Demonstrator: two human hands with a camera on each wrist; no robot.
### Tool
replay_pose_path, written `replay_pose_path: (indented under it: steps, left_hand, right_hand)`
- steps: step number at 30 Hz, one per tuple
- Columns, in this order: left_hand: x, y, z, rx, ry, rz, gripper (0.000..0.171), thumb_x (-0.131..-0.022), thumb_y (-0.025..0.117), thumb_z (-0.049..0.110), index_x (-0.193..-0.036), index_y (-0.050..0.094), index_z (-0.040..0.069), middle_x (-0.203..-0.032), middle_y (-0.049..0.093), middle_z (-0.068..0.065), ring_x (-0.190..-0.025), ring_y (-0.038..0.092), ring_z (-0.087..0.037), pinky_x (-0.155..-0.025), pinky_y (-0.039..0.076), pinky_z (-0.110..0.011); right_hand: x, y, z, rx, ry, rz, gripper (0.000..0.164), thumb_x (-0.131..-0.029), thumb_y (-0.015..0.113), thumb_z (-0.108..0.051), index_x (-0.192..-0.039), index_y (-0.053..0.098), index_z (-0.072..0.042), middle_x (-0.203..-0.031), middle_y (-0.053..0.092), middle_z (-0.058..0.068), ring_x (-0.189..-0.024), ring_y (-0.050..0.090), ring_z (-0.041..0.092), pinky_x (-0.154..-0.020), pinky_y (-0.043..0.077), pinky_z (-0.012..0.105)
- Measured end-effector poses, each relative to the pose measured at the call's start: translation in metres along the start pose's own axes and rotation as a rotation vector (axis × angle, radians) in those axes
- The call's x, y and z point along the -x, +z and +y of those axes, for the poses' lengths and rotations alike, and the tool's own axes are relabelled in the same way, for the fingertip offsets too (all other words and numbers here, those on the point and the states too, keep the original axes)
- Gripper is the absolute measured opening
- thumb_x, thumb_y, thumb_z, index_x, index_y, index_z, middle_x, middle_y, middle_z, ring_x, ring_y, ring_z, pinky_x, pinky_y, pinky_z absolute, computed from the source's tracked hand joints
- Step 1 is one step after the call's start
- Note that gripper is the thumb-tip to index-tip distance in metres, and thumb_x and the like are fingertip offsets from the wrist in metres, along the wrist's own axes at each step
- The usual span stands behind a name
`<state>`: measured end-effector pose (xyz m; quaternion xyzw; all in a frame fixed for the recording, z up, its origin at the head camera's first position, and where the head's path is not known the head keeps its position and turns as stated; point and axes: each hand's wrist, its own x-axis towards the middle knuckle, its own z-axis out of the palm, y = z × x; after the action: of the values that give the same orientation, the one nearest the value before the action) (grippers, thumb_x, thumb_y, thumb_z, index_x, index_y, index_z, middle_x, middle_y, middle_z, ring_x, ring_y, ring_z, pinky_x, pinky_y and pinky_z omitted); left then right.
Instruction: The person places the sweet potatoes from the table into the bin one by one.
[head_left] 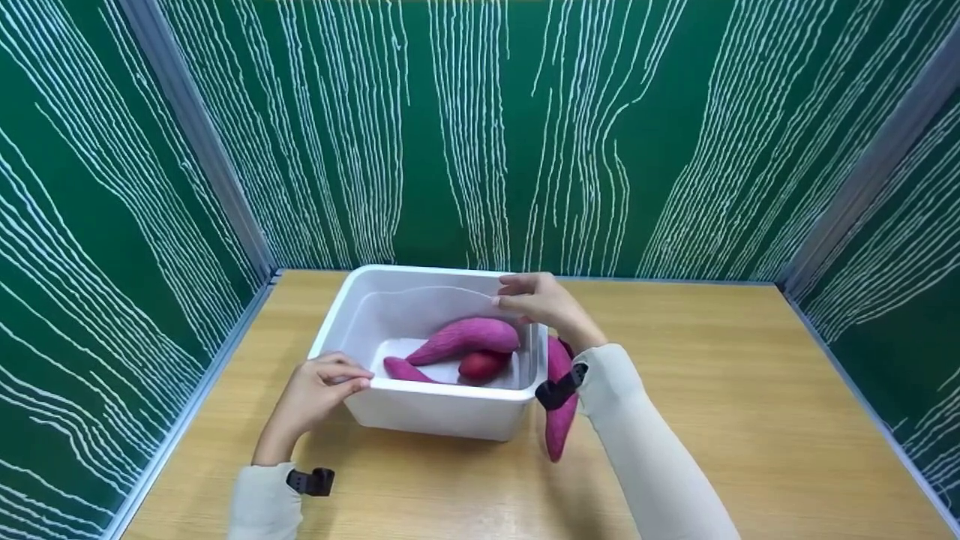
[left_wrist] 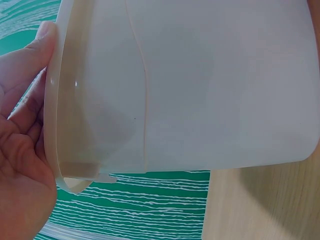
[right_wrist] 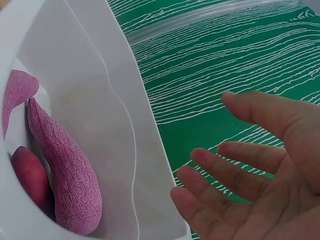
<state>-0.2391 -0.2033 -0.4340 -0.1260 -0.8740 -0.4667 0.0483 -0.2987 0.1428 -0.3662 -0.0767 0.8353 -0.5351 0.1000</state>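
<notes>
A white plastic bin stands on the table, holding a large purple sweet potato, a second sweet potato partly hidden by the near wall, and a smooth red rounded item whose kind I cannot tell. My left hand pinches the bin's near-left rim; the left wrist view shows its thumb against the rim. Over the bin's right rim is my right hand. In the right wrist view its fingers are spread and hold nothing. Another sweet potato lies outside, beneath the right wrist.
The wooden table extends to both sides of the bin. Green walls with white wavy lines enclose its back and sides, joined by grey metal posts. Both wrists carry black straps with small cameras.
</notes>
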Motion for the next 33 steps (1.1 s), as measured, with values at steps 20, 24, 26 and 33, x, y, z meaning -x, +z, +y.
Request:
replay_pose_path:
  steps: [20, 24, 26, 33]
  left_hand:
    - [0.000, 0.001, 0.001, -0.033, -0.004, 0.002, 0.010, -0.079, 0.078, 0.017, -0.088, 0.079, 0.016, -0.090, 0.070, 0.000, -0.092, 0.058, -0.017, -0.084, 0.054, -0.030]
    - [0.000, 0.001, 0.002, -0.033, -0.006, 0.003, 0.009, -0.079, 0.078, 0.017, -0.088, 0.079, 0.016, -0.090, 0.070, 0.000, -0.092, 0.058, -0.017, -0.085, 0.055, -0.033]
    - [0.000, 0.001, 0.002, -0.032, -0.003, 0.006, 0.009, -0.079, 0.078, 0.017, -0.088, 0.079, 0.016, -0.090, 0.070, 0.000, -0.092, 0.057, -0.016, -0.085, 0.054, -0.031]
    - [0.000, 0.001, 0.000, -0.002, 0.038, -0.004, 0.010, -0.078, 0.078, 0.017, -0.088, 0.079, 0.013, -0.090, 0.069, -0.003, -0.089, 0.057, -0.015, -0.078, 0.051, -0.020]
  right_hand:
    - [0.012, -0.018, 0.010, -0.049, 0.020, 0.052, 0.058, -0.091, 0.066, -0.027, -0.141, 0.046, -0.008, -0.129, 0.060, 0.012, -0.118, 0.057, 0.028, -0.096, 0.049, 0.044]
    - [0.014, -0.023, 0.016, -0.039, 0.005, 0.062, 0.059, -0.092, 0.064, -0.027, -0.143, 0.043, -0.005, -0.133, 0.057, 0.014, -0.119, 0.057, 0.030, -0.093, 0.051, 0.041]
    - [0.015, -0.026, 0.019, -0.031, 0.000, 0.076, 0.059, -0.092, 0.064, -0.026, -0.143, 0.043, -0.005, -0.134, 0.057, 0.015, -0.119, 0.057, 0.030, -0.091, 0.052, 0.040]
    - [0.018, -0.034, 0.034, -0.057, 0.017, 0.117, 0.057, -0.092, 0.063, -0.027, -0.142, 0.045, -0.006, -0.135, 0.056, 0.017, -0.120, 0.054, 0.032, -0.091, 0.052, 0.041]
